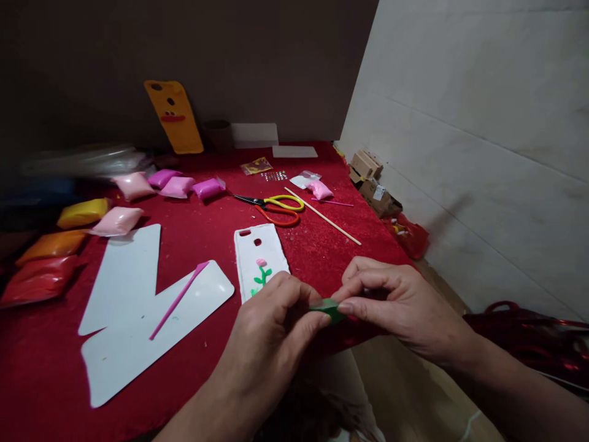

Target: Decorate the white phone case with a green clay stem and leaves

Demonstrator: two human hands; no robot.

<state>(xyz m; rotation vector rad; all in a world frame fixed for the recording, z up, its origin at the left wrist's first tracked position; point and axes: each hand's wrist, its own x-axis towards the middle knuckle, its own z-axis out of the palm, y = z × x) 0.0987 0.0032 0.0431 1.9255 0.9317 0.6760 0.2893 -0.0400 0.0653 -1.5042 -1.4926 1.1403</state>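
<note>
Between my two hands is a small green clay packet [332,309], its clear wrapper partly covered by my fingers. My left hand [276,331] pinches its left end with thumb and forefinger. Its right end is gripped in the fingertips of my right hand [396,304]. Just behind my left hand lies a white phone case [269,248] with a pink flower [261,262] and a green stem with leaves [262,274]; its lower part is hidden by that hand. Farther back, scissors [271,205] with one yellow and one red handle lie slightly apart at the blades.
On the red cloth [193,368], two white boards [129,270] overlap at left, with a pink stick tool [179,301] on top. Several clay packets [117,221] line the left side. A wooden stick [322,216] lies right of the scissors. A yellow phone case [177,123] leans at the back.
</note>
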